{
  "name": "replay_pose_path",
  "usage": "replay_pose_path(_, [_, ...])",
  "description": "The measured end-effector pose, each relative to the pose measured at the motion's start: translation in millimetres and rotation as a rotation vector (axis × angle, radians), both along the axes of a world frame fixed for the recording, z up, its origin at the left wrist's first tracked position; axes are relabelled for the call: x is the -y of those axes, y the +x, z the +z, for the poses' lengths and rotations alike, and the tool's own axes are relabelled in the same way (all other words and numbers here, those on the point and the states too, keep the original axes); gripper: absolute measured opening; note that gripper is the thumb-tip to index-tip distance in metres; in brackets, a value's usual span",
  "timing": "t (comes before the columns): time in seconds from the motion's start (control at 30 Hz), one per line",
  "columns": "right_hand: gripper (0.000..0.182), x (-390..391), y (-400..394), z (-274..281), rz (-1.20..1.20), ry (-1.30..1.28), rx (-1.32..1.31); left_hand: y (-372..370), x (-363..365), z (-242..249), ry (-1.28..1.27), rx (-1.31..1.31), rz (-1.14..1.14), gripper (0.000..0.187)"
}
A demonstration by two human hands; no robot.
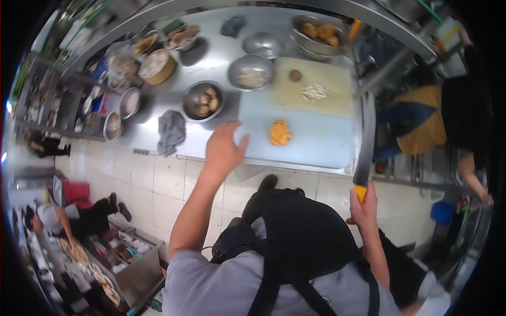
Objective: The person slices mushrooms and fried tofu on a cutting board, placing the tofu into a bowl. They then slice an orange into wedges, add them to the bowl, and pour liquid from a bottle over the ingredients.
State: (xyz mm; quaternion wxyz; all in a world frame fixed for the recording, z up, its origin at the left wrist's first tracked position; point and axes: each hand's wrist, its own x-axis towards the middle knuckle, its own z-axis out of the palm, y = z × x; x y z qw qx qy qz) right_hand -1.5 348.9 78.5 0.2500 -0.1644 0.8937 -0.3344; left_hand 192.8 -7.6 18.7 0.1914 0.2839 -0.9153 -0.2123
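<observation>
My right hand (365,208) grips the yellow handle of a long-bladed knife (365,139). The blade points away from me, along the right end of the table. My left hand (224,147) is empty with its fingers apart, over the table's front edge. It is near a metal bowl of brownish round pieces (204,102) and the left edge of a light blue cutting board (321,145). On that board lies an orange-yellow lump of food (280,132). Behind it, a yellowish cutting board (337,79) carries thin white strips (315,92) and a small brown round piece (295,75).
Bowls stand behind: one with pale slivers (252,79), a shiny one (262,45), one with browned chunks (319,34). A grey cloth (172,132) lies at the front left. A co-worker (421,116) stands beyond the right end; another person (63,216) works at lower left.
</observation>
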Motion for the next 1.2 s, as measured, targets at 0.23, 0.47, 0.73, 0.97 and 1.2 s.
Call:
replay_pose_path(0.23, [0.032, -29, 8, -45, 0.188, 0.253, -0.030, 52, 77, -42, 1.312, -0.633, 0.720, 0.040])
replay_pose_path(0.47, [0.031, -10, 15, -44, 0.214, 0.343, -0.026, 69, 135, -44, 0.384, -0.232, 0.470, 0.047])
replay_pose_path(0.73, [0.031, -12, 26, -70, 0.167, 0.310, -0.044, 82, 133, -103, -0.194, 0.085, 0.543, 0.052])
replay_pose_path(0.97, [0.034, -11, 3, -65, 0.293, 0.343, -0.027, 86, 18, -89, -0.214, 0.023, -0.079, 0.049])
replay_pose_path(1.2, [0.039, -18, 5, -70, 0.294, 0.266, -0.034, 100, 130, -34, -0.731, -0.023, 0.358, 0.035])
